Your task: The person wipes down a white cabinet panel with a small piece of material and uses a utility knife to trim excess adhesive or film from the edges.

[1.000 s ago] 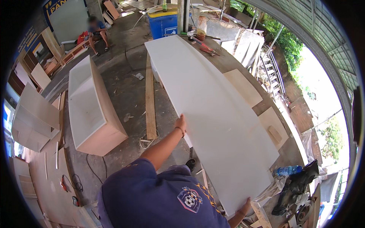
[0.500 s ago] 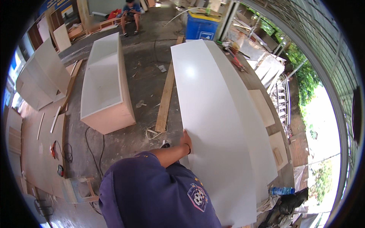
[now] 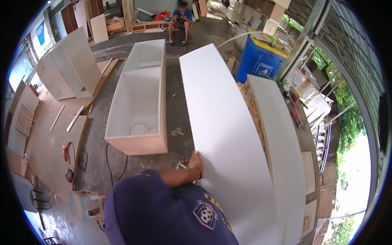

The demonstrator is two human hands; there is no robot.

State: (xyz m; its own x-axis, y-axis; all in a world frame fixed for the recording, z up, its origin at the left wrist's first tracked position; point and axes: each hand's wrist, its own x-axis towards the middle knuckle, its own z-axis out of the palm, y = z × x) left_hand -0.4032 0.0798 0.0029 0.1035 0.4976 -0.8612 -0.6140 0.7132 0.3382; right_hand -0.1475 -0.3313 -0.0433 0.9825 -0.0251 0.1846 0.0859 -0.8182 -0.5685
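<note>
White panel: long, flat and plain; its face (image 3: 228, 134) is smooth and bright white at the far end, greyer and softly shaded toward the near end, its long edges bowed by the lens.
Panel's outline: a squarish far end with clean corners; the near end runs out of view at the lower edge.
Panel's place: in front of the person and to the right of the body, between the open cabinet box (image 3: 139, 145) and a second white panel (image 3: 281, 155).
Left hand (image 3: 197, 165): at the panel's left long edge, holding it, thumb side toward the far end; the fingers under the edge are hidden, so their exact spread cannot be told.
Right hand: out of view; what its fingers do cannot be told.
Second panel: also white and long, beside the first on the right; a rough brown strip (image 3: 256, 112) shows between them toward the far end. Whether the two touch nearer the person is unclear.
Cabinet box: white inside with a divider, pale pinkish outside, on the floor to the left.
Blue bin (image 3: 255, 59): yellow-rimmed, beyond the second panel.
Seated person (image 3: 181, 20): in the background, well apart from the panel.
</note>
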